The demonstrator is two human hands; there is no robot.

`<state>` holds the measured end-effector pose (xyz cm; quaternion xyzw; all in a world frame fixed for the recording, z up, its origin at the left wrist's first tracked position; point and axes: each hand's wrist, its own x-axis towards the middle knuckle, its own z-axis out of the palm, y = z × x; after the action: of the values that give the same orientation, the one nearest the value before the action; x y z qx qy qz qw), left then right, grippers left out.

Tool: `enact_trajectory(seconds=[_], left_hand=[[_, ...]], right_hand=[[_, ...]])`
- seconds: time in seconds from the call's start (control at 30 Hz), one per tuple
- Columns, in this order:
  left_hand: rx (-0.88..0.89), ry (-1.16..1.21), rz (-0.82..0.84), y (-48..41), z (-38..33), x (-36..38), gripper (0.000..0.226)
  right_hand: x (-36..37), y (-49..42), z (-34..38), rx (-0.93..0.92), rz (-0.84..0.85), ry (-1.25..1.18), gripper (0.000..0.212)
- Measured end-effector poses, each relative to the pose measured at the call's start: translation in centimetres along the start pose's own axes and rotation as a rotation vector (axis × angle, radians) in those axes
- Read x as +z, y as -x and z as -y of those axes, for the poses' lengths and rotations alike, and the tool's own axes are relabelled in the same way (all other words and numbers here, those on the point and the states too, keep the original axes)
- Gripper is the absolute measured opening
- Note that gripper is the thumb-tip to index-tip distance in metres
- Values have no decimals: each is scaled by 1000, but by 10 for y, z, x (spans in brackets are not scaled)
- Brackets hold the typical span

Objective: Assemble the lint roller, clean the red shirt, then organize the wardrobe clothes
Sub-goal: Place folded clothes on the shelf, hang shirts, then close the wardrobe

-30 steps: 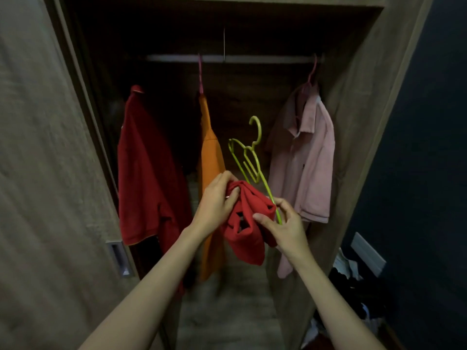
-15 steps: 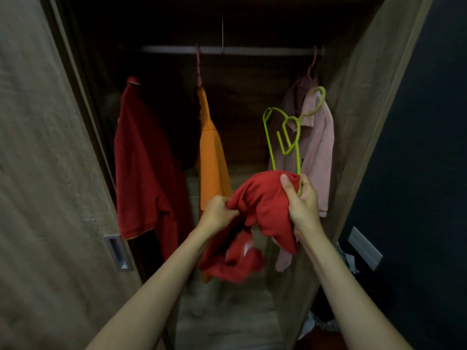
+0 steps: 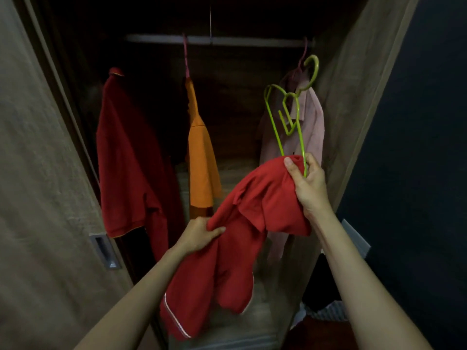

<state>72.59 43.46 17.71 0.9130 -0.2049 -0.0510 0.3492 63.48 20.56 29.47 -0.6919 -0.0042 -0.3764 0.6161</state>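
Red shirt: bunched, held before the wardrobe. Right hand pinches its top plus hanger; left hand grips a lower fold. Risk: shared pinch loosens, hanger or shirt drops; cloth may snag.

Both bare forearms reach forward from below, elbows out of view. Left hand low, thumb and fingers pinching a fold of the red shirt. Right hand raised higher (thumb pointing up), fingers wrapped round shirt and green hanger together.
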Motion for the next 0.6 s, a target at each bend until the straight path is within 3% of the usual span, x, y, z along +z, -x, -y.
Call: enact_trajectory(seconds=[0.17,0.43,0.6], left_hand=[[-169,101,74,-4,17,-3,29],[-104,418,4,-33,-41,-45,18],[-194,778,-26,-43,-92,-70,23]], right_hand=[[-5,0,-15,56,7,-14,11],[-6,-13,-25,41,11,108,10],[-3,-23,-32,47,-16,258,28]])
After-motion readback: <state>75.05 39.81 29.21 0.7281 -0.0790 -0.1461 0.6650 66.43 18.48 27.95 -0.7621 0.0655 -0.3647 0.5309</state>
